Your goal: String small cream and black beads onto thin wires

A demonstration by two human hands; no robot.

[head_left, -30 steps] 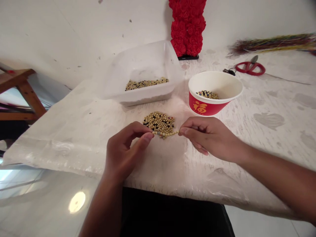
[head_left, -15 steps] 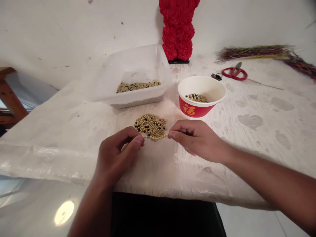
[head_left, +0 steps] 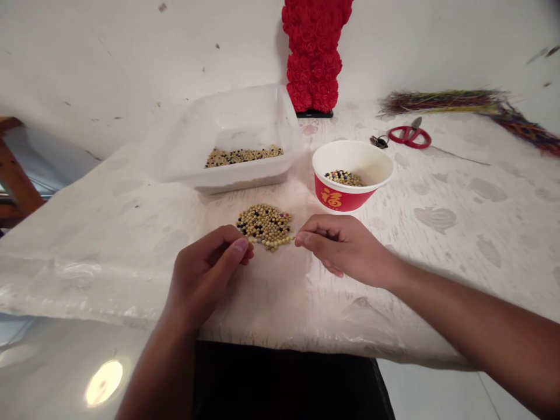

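A small heap of tan and black beads [head_left: 264,223] lies on the covered table between my hands. My left hand [head_left: 214,262] is pinched at the heap's left edge, thumb against the fingers, by some pale beads. At the right edge of the heap, my right hand [head_left: 345,248] pinches the end of something thin that runs toward the beads. Whether it is a string of beads is too small to tell. Behind my right hand stands a red and white paper bowl [head_left: 345,199] with loose beads in its bottom.
A translucent plastic tub [head_left: 245,178] with beads sits behind the heap. Red-handled scissors [head_left: 410,137], a small dark object [head_left: 378,142] and a bundle of coloured strands [head_left: 441,101] lie at the back right. A red rose figure [head_left: 312,64] stands by the wall.
The view has shifted slightly, so the bowl, scissors and strands appear a little lower and further left. Both hands keep their pinches with hardly any movement against the heap.
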